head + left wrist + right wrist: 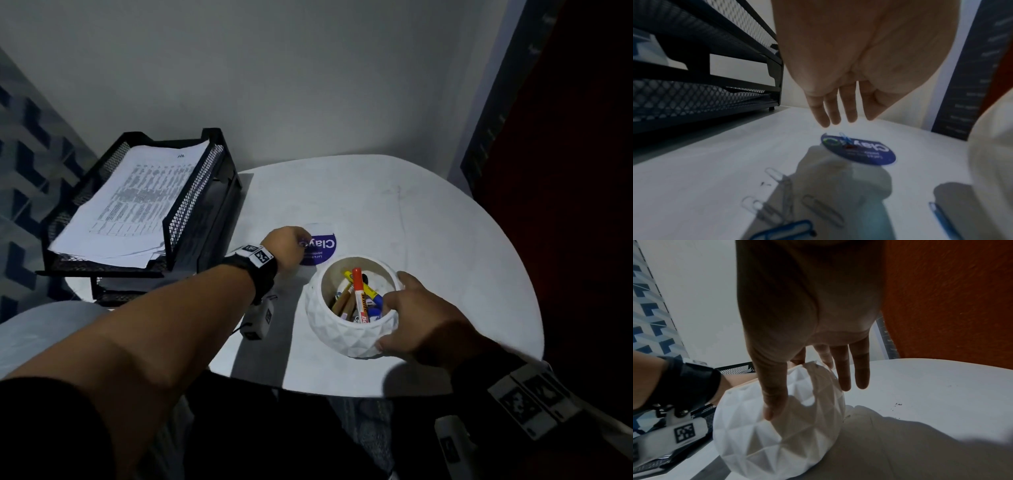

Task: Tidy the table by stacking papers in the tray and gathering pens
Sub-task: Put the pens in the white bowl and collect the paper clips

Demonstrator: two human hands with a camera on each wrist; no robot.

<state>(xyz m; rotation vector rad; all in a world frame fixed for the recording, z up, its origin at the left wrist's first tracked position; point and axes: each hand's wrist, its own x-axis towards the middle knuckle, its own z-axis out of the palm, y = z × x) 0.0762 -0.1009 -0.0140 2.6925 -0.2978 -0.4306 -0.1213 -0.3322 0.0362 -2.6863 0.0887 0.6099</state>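
A black mesh tray [191,219] at the left holds a stack of printed papers [133,202]. A white faceted bowl [342,335] [777,443] near the table's front edge contains several pens and markers [359,294]. My right hand [411,308] [797,386] grips the bowl's right side, with the thumb on the outer wall and the index finger over the rim. My left hand [287,245] [836,120] hovers with straight fingers just above a round blue card [323,248] [869,154]. A blue paper clip [845,138] lies on the card.
Several loose paper clips [777,174] lie on the white table [428,222] below my left wrist, with a blue clip [787,230] closest to it. The tray has a lower tier [705,97]. A wall stands behind and a red surface to the right.
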